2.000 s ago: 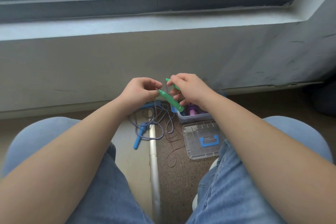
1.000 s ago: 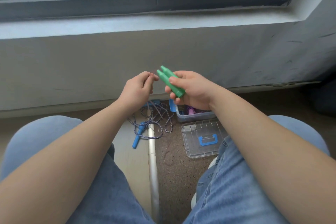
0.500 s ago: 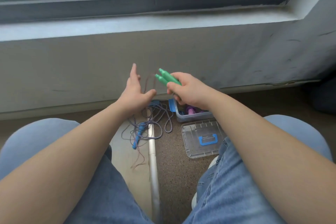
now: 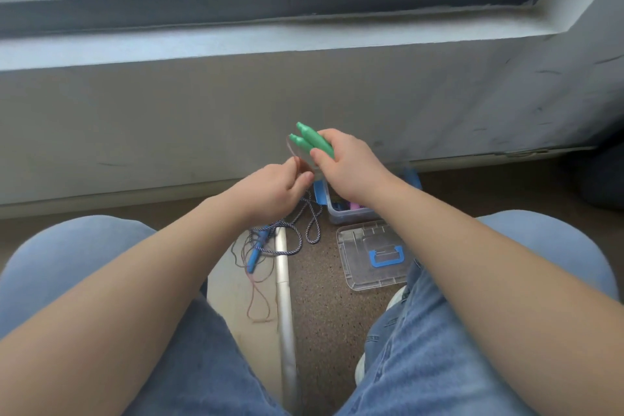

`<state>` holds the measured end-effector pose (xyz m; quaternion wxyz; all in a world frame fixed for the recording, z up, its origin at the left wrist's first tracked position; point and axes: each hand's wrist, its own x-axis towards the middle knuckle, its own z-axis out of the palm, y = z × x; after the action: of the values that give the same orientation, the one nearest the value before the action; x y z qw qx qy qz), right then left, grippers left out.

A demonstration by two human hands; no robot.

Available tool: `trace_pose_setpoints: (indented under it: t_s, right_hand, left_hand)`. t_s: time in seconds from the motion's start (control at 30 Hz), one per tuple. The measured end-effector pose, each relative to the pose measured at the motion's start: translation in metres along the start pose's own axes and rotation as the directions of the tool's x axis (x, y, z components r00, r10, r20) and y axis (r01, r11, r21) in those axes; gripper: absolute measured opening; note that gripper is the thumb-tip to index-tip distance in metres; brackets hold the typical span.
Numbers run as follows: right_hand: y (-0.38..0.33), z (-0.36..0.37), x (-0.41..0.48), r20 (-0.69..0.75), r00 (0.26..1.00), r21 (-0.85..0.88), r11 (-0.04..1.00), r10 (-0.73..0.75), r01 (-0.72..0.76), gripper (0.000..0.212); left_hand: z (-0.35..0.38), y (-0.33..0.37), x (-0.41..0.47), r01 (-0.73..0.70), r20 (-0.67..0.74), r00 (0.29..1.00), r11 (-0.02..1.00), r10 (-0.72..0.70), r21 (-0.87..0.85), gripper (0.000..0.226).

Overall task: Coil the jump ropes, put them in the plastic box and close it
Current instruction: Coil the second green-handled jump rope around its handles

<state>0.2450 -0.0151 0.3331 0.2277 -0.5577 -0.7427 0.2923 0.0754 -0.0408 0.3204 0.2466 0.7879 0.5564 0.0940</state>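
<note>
My right hand (image 4: pixel 347 162) grips the two green handles (image 4: pixel 309 142) of a jump rope side by side, held up in front of the wall. Its thin reddish cord (image 4: pixel 258 294) runs down to the floor between my knees. My left hand (image 4: pixel 277 191) pinches that cord just left of the handles. A second jump rope with blue handles (image 4: pixel 257 250) and a purple-white braided cord (image 4: pixel 312 226) lies loose on the floor. The clear plastic box (image 4: pixel 347 213) stands under my right wrist with something purple inside. Its clear lid (image 4: pixel 374 255) with a blue handle lies beside it.
A grey wall and window sill (image 4: pixel 304 40) rise just behind the box. A pale metal strip (image 4: pixel 285 297) runs along the floor between my denim-covered legs (image 4: pixel 439 348). A white shoe (image 4: pixel 395 300) shows near the lid.
My left hand, spread open half a second ago, has closed on the reddish cord below the green handles. My right hand has kept the handles raised. More cord trails to the floor's left side.
</note>
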Motion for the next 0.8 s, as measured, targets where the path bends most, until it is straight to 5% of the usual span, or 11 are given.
trace_pose_setpoints:
  t_s: [0.13,0.3,0.43,0.57,0.7,0.8]
  right_hand:
    - [0.004,0.017,-0.009,0.107,0.987,-0.395,0.906,-0.117,0.151,0.023]
    - [0.003,0.028,-0.018,0.310,0.940,-0.487,0.826,-0.139,0.283,0.016]
    - [-0.004,0.029,-0.026,0.523,0.828,-0.279,0.877,-0.202,0.390,0.025]
    - [-0.015,0.022,-0.032,0.472,0.829,0.012,0.942,-0.300,0.334,0.016]
    - [-0.016,0.012,-0.026,0.259,0.923,0.171,0.954,-0.286,0.247,0.011]
    - [-0.017,0.006,-0.022,0.079,0.976,0.334,0.928,-0.201,0.164,0.018]
  left_hand:
    - [-0.005,0.005,-0.009,-0.097,0.134,0.990,0.920,0.049,0.381,0.034]
    - [-0.022,-0.001,-0.011,-0.138,0.083,0.990,0.806,0.110,0.576,0.048]
    - [-0.030,-0.007,-0.012,-0.131,-0.047,0.986,0.916,0.160,0.379,0.044]
    - [-0.027,-0.015,-0.002,-0.013,-0.121,0.993,0.999,0.009,-0.032,0.048]
    - [-0.027,-0.020,0.004,0.141,-0.075,0.967,0.757,-0.243,-0.638,0.048]
    - [-0.018,-0.013,0.003,0.128,-0.068,0.964,0.672,-0.258,-0.729,0.044]
